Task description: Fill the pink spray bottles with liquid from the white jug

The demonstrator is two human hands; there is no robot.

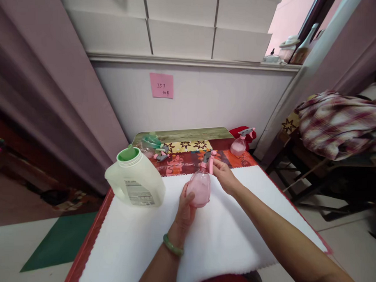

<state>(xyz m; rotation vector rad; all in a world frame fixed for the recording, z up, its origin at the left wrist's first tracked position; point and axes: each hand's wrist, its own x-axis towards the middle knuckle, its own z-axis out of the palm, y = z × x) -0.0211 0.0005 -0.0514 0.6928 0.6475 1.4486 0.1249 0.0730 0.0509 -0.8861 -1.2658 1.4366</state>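
Observation:
A pink see-through spray bottle [199, 189] is held upright, slightly tilted, above the white cloth. My left hand [186, 207], with a green bangle at its wrist, is wrapped round the bottle's lower body. At the top, the fingers of my right hand [223, 174] are closed on the pink trigger [211, 163] of the grey and pink spray head. Cloudy liquid shows inside the bottle. To the left stands a large pale green jug [137, 182] with a label and an uncovered mouth, a green piece showing inside its rim.
Another pink spray bottle [238, 146] stands at the back right of the table. At the back left lie a green spray bottle [151, 140] and a clear one [147, 151]. A white cloth [234, 230] covers the table's front. A pink note [162, 85] is on the wall.

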